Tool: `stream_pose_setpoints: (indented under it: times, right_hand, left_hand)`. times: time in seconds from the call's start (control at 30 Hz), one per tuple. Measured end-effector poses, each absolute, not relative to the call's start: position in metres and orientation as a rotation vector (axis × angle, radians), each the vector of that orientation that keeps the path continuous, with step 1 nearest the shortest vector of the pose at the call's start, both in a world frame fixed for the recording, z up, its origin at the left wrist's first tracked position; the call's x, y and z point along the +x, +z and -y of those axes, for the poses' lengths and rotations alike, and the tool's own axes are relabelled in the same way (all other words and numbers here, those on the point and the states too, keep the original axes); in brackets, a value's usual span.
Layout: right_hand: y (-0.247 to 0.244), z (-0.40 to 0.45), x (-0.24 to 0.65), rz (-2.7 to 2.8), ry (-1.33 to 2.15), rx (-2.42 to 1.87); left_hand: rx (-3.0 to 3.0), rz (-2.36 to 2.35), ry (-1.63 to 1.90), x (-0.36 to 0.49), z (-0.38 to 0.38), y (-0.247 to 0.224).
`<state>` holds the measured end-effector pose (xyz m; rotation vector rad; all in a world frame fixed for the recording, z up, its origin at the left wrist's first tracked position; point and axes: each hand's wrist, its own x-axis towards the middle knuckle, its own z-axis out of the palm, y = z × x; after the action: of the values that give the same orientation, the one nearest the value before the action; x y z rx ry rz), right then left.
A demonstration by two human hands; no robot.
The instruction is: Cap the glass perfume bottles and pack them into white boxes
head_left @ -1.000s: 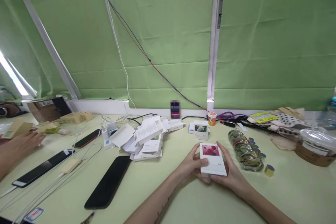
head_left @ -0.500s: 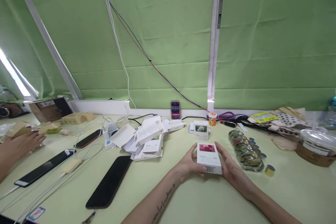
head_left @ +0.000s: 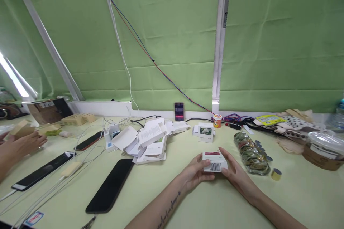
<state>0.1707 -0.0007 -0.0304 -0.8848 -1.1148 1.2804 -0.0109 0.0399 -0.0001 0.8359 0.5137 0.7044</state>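
Between my two hands is a small white carton [head_left: 215, 161] with a dark pink flower picture and a barcode on the end that faces me. My left hand [head_left: 196, 173] grips its left side, thumb by the barcode end. Against the right side and near corner presses my right hand [head_left: 234, 171], its index finger reaching along the far edge. Behind stands another white carton with a white flower picture [head_left: 205, 133]. To the right lie several clear-wrapped packs [head_left: 251, 154] in a row and a small gold-coloured cylinder [head_left: 276, 174].
Opened white cartons [head_left: 152, 143] are heaped left of centre. A black phone [head_left: 110, 186], cables and a power strip [head_left: 109, 139] lie further left, near another person's hands [head_left: 23, 146]. An orange-and-white tub [head_left: 217, 121] stands behind; a lidded bowl [head_left: 326, 148] is at right.
The carton in my hands has tipped so its barcode end faces me more fully. My left thumb has shifted onto that end. At far left, the other person's hands have moved slightly.
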Motion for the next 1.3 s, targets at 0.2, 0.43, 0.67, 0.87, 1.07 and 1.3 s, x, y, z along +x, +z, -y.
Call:
stream_pose_setpoints:
  times: [0.2,0.43,0.67,0.87,1.07,1.3]
  right_hand:
    - [-0.027,0.0,0.176,1.076,1.326,-0.872]
    - [-0.027,0.002,0.172,1.029,1.287,-0.859]
    - [-0.007,0.012,0.171,1.184,1.365,-0.76]
    - [-0.014,0.004,0.177,1.217,1.169,-0.907]
    - [-0.026,-0.012,0.176,1.41,0.897,-1.025]
    - [-0.028,-0.061,0.161,1.362,0.586,-1.182]
  left_hand:
    - [0.718,-0.465,0.632,-0.012,-0.042,0.002]
    - [0.693,-0.457,0.611,-0.014,-0.042,0.011]
    - [0.972,-0.492,0.622,-0.02,-0.043,0.011]
    - [1.439,-0.626,0.872,-0.014,-0.042,0.011]
    - [1.899,-0.727,0.931,-0.019,-0.046,0.003]
    - [1.797,-0.868,1.264,-0.003,-0.082,-0.013]
